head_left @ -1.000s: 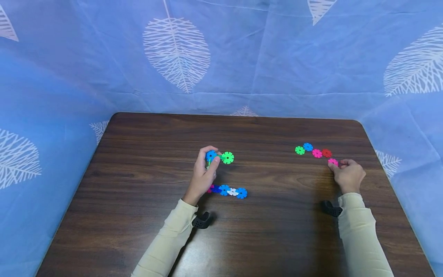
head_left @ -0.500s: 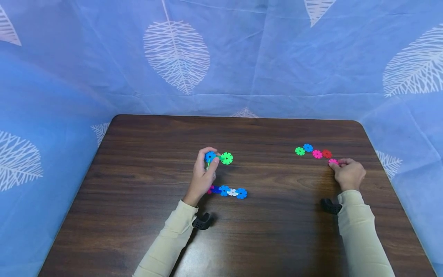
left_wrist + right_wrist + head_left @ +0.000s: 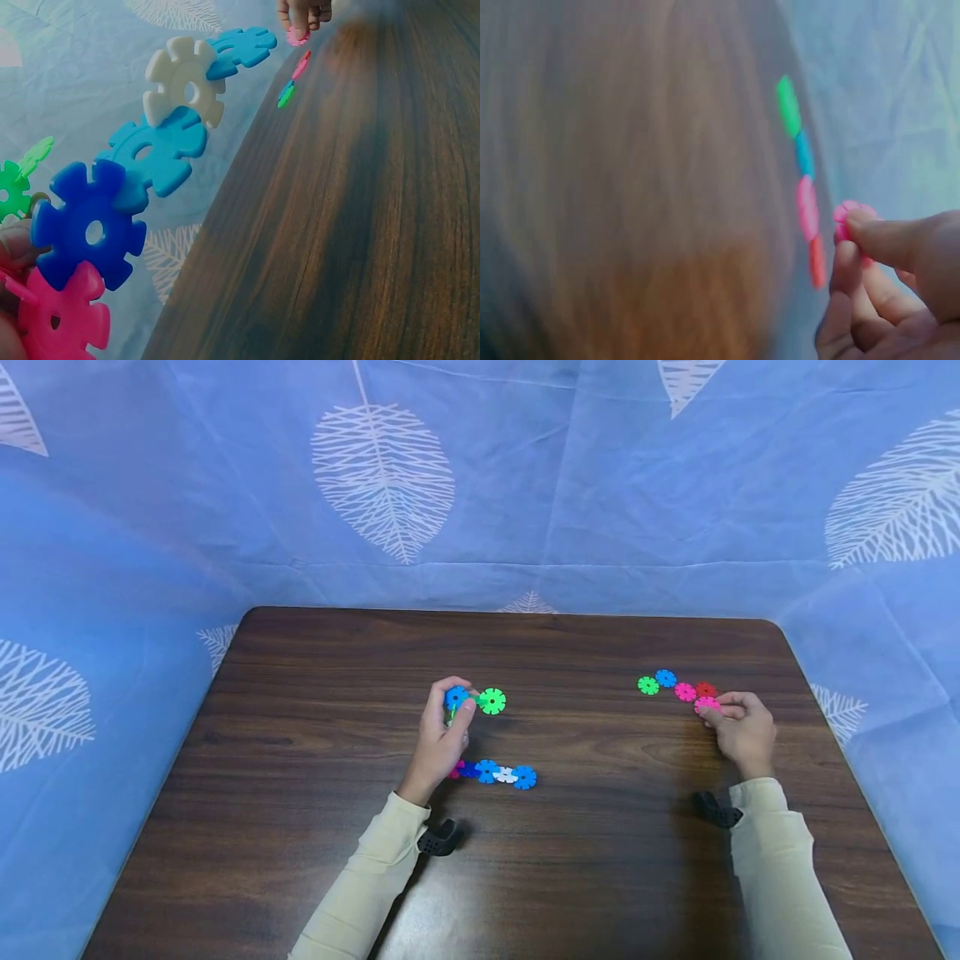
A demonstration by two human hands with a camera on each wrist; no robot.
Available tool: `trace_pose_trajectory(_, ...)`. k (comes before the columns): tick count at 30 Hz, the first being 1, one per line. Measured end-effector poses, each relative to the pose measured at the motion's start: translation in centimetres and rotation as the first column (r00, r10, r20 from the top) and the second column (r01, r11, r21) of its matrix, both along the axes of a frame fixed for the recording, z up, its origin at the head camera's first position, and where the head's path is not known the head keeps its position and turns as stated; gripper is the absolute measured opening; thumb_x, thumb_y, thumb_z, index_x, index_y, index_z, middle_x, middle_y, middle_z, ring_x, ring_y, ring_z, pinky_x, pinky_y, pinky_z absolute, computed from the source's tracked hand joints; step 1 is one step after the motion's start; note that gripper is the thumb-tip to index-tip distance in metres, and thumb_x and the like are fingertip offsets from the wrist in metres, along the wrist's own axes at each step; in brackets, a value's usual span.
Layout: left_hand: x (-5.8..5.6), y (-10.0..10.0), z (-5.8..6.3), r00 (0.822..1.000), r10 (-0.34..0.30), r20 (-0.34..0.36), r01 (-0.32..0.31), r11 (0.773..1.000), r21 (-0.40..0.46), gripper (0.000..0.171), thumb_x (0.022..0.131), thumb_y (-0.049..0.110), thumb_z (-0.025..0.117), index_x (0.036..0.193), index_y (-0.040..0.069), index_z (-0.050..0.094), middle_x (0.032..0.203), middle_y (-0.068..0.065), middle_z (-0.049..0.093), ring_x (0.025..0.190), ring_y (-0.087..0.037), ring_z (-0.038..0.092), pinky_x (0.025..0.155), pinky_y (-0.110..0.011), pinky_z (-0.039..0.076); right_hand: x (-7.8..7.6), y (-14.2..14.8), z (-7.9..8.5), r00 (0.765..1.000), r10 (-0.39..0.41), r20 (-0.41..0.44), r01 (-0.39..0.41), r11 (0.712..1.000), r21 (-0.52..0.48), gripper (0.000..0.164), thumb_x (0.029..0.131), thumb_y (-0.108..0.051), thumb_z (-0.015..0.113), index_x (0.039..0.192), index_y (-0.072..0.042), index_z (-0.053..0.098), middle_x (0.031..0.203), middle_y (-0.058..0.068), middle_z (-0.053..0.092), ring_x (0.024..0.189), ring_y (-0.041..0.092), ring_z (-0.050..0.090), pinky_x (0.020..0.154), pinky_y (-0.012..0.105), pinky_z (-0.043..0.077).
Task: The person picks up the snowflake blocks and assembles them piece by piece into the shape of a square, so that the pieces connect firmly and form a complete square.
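Observation:
My left hand [image 3: 438,742] grips a linked chain of plastic snowflake discs above the left-middle of the table. A blue disc [image 3: 456,697] and a green disc [image 3: 492,701] show by its fingertips in the head view. The rest of the chain reaches out in the left wrist view: a pink disc [image 3: 67,319], a dark blue disc [image 3: 90,225], a light blue disc [image 3: 176,154], a white disc [image 3: 169,71] and another light blue disc [image 3: 247,49]. On the right, my right hand [image 3: 748,735] pinches a single pink disc [image 3: 707,705] between thumb and fingers.
Loose discs lie at the back right of the brown table [image 3: 585,860]: a green disc [image 3: 648,685], a blue disc [image 3: 665,678], a pink disc [image 3: 685,692] and a red disc [image 3: 705,689]. A blue leaf-patterned cloth [image 3: 525,485] hangs behind the table.
My right hand has moved the pink disc leftward and up from its spot, and it now partly overlaps the red disc in the head view. My left hand has stayed nearly still.

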State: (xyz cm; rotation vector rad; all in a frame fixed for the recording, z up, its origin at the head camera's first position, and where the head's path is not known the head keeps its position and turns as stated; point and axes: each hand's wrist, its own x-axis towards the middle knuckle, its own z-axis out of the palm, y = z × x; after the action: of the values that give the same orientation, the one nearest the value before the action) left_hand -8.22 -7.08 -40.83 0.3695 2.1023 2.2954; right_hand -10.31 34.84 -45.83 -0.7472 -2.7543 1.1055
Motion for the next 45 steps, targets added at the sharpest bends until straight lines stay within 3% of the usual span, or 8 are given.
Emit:
trace_pose_trajectory(6,0.0,0.0,-0.1,1.000,-0.001,0.002,0.001,1.000,0.002,0.028,0.100,0.004,0.041,0.124,-0.008,0.036,0.113,-0.023,0.051,0.043,-0.002,0.035,0.041,-0.016,0.032,0.5,-2.9,1.2,0.976,0.150,-0.158,-0.179,0.965,-0.194,0.032,0.092,-0.018,0.061,0.114,0.000,0.045,0.068,-0.028,0.055,0.059,-0.006,0.059,0.054,0.014,0.050)
trace_pose_trajectory(13,-0.1,0.1,0.0,1.000,0.004,-0.011,-0.004,1.000,0.002,0.028,0.100,0.004,0.041,0.124,-0.009,0.036,0.111,-0.022,0.052,0.043,-0.002,0.035,0.041,-0.016,0.032,0.8,-7.2,3.3,0.920,0.270,-0.283,-0.365,0.854,-0.372,0.031,0.090,-0.012,0.064,0.113,0.001,0.049,0.080,-0.018,0.065,0.064,0.000,0.065,0.061,0.017,0.055)
trace_pose_trajectory(20,0.1,0.1,0.1,1.000,0.009,0.000,-0.009,1.000,-0.016,0.028,0.099,0.005,0.042,0.125,-0.007,0.036,0.111,-0.022,0.052,0.044,-0.003,0.036,0.042,-0.015,0.033,1.3,-11.3,5.1,0.858,0.404,-0.318,-0.498,0.808,-0.316,0.034,0.090,-0.016,0.065,0.111,0.009,0.058,0.079,-0.017,0.069,0.069,0.003,0.068,0.067,0.019,0.055)
trace_pose_trajectory(27,0.2,0.3,0.3,1.000,0.016,0.014,-0.015,0.999,-0.041,0.028,0.099,0.006,0.044,0.124,-0.005,0.037,0.111,-0.022,0.053,0.045,-0.004,0.037,0.044,-0.015,0.034,1.4,-14.7,5.4,0.798,0.488,-0.354,-0.589,0.758,-0.280,0.026,0.090,-0.012,0.064,0.107,0.007,0.063,0.090,0.022,0.072,0.076,0.009,0.071,0.072,0.016,0.055)
trace_pose_trajectory(31,0.3,0.6,0.2,1.000,0.001,0.008,-0.001,0.999,-0.036,0.028,0.100,0.005,0.042,0.124,-0.007,0.037,0.109,-0.023,0.053,0.045,-0.003,0.037,0.042,-0.015,0.034,1.5,-16.4,5.2,0.781,0.514,-0.354,-0.609,0.753,-0.249,0.023,0.089,-0.013,0.065,0.105,0.004,0.064,0.091,0.022,0.072,0.075,0.004,0.069,0.064,0.013,0.052)
trace_pose_trajectory(34,-0.1,0.8,-0.7,1.000,-0.007,0.005,0.007,1.000,-0.022,0.028,0.100,0.006,0.042,0.124,-0.007,0.037,0.109,-0.023,0.054,0.044,-0.003,0.036,0.042,-0.016,0.033,1.7,-17.7,5.0,0.739,0.540,-0.403,-0.638,0.754,-0.157,0.018,0.087,-0.011,0.067,0.100,0.001,0.066,0.090,0.016,0.072,0.076,0.005,0.070,0.064,0.013,0.053)
trace_pose_trajectory(38,-0.6,0.9,-2.1,1.000,0.004,-0.009,-0.004,1.000,-0.023,0.026,0.100,0.009,0.043,0.123,-0.001,0.038,0.110,-0.020,0.055,0.043,-0.004,0.036,0.040,-0.017,0.032,1.9,-19.2,5.0,0.652,0.569,-0.501,-0.635,0.771,0.049,0.011,0.080,-0.005,0.073,0.091,-0.005,0.070,0.089,0.007,0.071,0.077,0.010,0.068,0.070,0.012,0.053)
trace_pose_trajectory(45,-0.7,0.9,-2.5,0.999,0.001,-0.052,-0.002,1.000,-0.019,0.026,0.101,0.014,0.044,0.123,0.002,0.039,0.109,-0.020,0.056,0.043,-0.006,0.036,0.040,-0.018,0.033,1.9,-20.8,4.9,0.514,0.604,-0.609,-0.591,0.764,0.258,0.014,0.073,0.002,0.077,0.085,-0.004,0.072,0.088,0.006,0.071,0.078,0.016,0.067,0.066,0.021,0.054)
